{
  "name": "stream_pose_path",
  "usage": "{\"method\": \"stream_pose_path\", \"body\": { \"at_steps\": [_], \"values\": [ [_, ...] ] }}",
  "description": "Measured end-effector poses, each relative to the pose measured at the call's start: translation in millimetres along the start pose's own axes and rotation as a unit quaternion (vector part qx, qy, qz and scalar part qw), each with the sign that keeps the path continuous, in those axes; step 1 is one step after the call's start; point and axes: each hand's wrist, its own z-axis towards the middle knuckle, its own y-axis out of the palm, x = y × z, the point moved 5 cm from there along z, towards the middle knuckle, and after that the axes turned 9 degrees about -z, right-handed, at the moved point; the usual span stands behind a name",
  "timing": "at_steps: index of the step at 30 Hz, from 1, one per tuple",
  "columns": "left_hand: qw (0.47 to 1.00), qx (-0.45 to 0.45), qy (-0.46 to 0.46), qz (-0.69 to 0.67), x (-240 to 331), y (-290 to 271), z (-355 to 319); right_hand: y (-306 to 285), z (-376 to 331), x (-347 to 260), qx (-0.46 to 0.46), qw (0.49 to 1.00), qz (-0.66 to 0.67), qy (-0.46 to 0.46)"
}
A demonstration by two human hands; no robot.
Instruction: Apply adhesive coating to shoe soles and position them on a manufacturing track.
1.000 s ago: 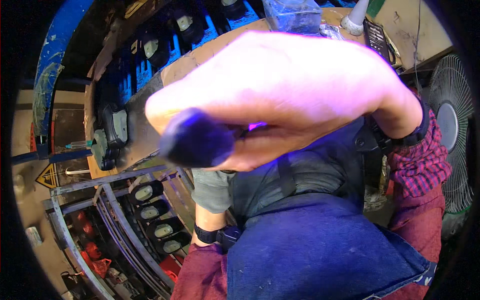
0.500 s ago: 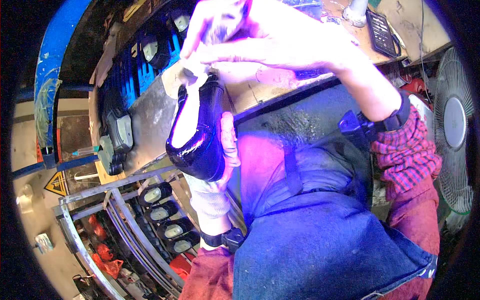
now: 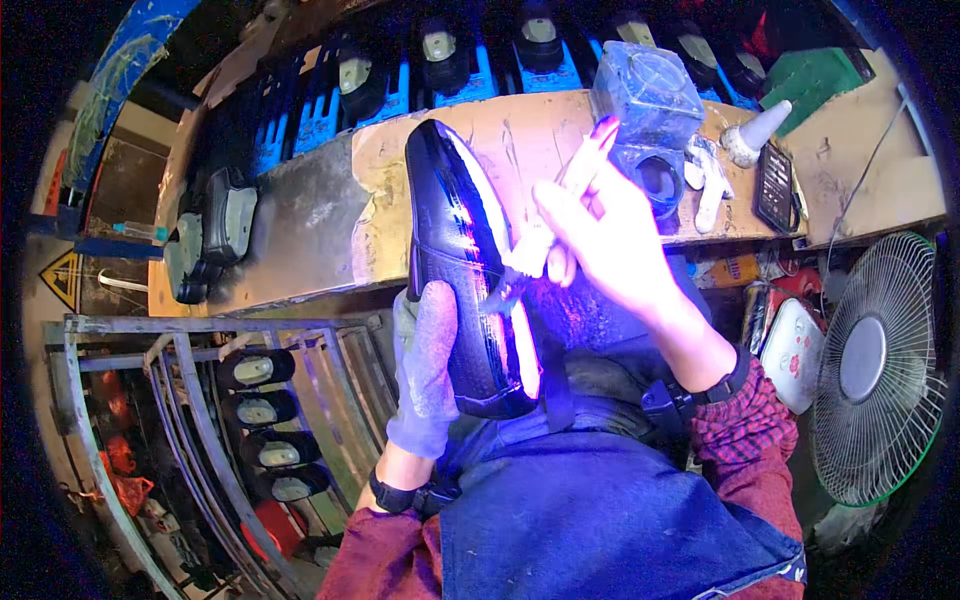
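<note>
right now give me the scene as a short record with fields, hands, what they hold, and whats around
setting: cluttered wooden workbench under violet light
left hand: gloved left hand has a grip on a glossy black shoe, its pale sole edge turned toward the brush
right hand: bare right hand holds a small brush, bristle tip at the shoe's sole edge
on bench: clear square jar beyond the right hand
left side: metal rack holding more black shoes
right side: electric fan

My one head camera looked steeply down from close above, fisheye bending the workbench edges; my forearms entered from the lower edge.
</note>
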Motion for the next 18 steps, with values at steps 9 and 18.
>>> {"method": "stream_pose_path", "body": {
  "at_steps": [9,18],
  "values": [
    [0.987,0.105,0.086,0.087,4,-12,-6,-14,19,-31,0.160,0.965,-0.060,-0.198],
    [0.977,0.100,0.120,0.142,16,-13,-3,3,-30,-11,0.026,0.964,-0.015,-0.264]
  ]
}}
